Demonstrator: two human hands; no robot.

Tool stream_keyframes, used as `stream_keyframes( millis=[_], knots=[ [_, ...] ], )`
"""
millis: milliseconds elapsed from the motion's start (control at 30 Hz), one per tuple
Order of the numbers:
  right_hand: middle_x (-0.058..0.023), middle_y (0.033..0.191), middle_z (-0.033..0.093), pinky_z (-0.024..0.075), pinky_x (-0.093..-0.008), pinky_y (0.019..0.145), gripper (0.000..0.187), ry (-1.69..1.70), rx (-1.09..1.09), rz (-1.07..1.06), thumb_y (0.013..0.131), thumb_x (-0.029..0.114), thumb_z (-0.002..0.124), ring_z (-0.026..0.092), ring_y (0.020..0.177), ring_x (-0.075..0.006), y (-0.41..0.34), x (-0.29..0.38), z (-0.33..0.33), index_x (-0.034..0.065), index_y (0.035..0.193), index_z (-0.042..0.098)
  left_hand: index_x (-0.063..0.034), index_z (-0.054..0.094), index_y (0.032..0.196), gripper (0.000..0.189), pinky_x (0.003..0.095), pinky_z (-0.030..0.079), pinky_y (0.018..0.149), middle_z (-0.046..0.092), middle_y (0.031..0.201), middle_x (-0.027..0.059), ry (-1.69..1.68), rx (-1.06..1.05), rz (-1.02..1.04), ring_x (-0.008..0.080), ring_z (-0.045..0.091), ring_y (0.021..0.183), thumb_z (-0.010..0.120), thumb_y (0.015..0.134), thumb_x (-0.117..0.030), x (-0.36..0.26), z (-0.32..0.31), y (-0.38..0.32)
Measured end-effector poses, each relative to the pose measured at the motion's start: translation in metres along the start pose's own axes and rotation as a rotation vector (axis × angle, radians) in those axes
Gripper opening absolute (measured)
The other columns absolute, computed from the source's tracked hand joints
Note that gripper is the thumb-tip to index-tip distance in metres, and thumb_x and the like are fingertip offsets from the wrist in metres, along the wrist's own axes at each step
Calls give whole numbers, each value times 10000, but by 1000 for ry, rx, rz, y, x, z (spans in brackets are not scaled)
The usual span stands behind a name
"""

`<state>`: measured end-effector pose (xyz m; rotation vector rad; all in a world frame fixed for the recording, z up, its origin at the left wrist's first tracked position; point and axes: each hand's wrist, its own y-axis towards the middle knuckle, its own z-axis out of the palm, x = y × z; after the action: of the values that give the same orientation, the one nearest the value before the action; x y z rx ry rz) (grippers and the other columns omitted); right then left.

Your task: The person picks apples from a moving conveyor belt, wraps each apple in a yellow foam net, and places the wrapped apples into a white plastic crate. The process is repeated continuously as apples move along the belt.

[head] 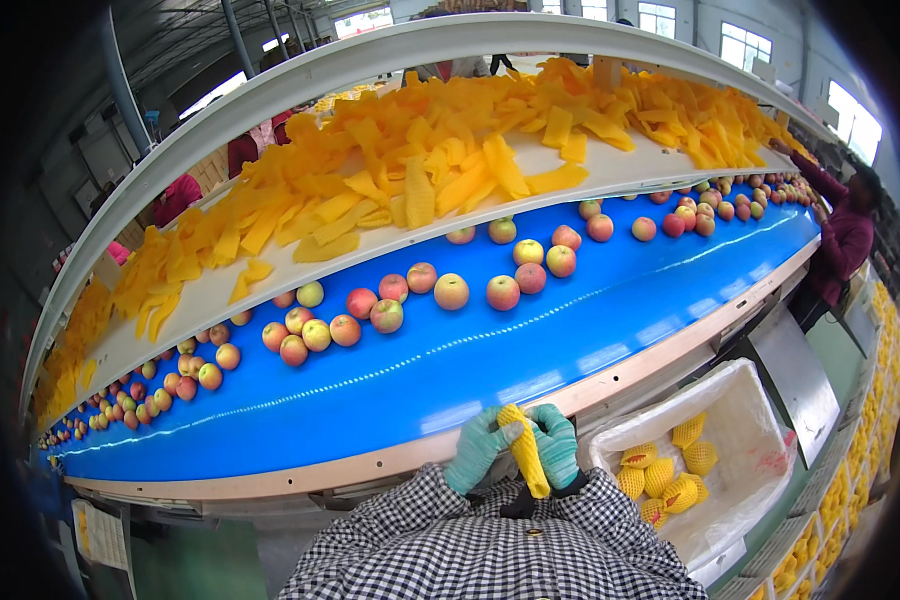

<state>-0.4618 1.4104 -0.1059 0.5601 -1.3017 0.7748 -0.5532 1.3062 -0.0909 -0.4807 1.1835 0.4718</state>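
Both hands wear green knit gloves and meet at the near edge of the blue conveyor belt (450, 375). My left hand (478, 448) pinches the upper part of a yellow foam net sleeve (526, 457). From the other side, my right hand (555, 442) grips the same sleeve, its fingers curled. The sleeve hangs narrow and flat-looking toward my chest; whether anything is inside its top end is hidden. Beyond my hands, loose red-and-yellow apples (451, 292) lie on the belt's far half.
A shelf (390, 247) piled with yellow foam net sleeves (420, 180) runs above the belt's far side. At my right stands a lined white crate (735, 420) holding several net-wrapped apples (658, 477). A co-worker (840, 225) stands farther along, right; filled crates (832, 495) line the right side.
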Motion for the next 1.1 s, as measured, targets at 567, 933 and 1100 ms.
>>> stream_keyframes(
  millis=[567, 933, 1100],
  knots=[
    [-28, 862, 603, 448, -232, 741, 294, 213, 143, -127, 870, 275, 594, 550, 852, -91, -10, -2, -19, 7, 988, 567, 77, 484, 1147, 527, 357, 505, 848, 561, 1119, 203, -731, 178, -253, 268, 582, 992, 647, 828, -309, -4, -19, -5],
    [-140, 1166, 564, 450, -324, 917, 628, 636, 722, 296, 755, 235, 722, 555, 1061, -212, -23, 35, -9, -64, 1237, 453, -25, 563, 915, 194, 294, 562, 605, 624, 869, 106, -732, 261, -133, 194, 640, 750, 593, 878, -213, -8, -2, -22],
    [-112, 1148, 563, 456, -308, 879, 674, 628, 644, 309, 711, 250, 758, 557, 1037, -214, -36, 40, -8, -43, 1236, 452, -2, 562, 957, 174, 268, 547, 654, 627, 871, 79, -693, 244, -29, 175, 636, 787, 594, 869, -149, 7, -6, -22]
  ],
)
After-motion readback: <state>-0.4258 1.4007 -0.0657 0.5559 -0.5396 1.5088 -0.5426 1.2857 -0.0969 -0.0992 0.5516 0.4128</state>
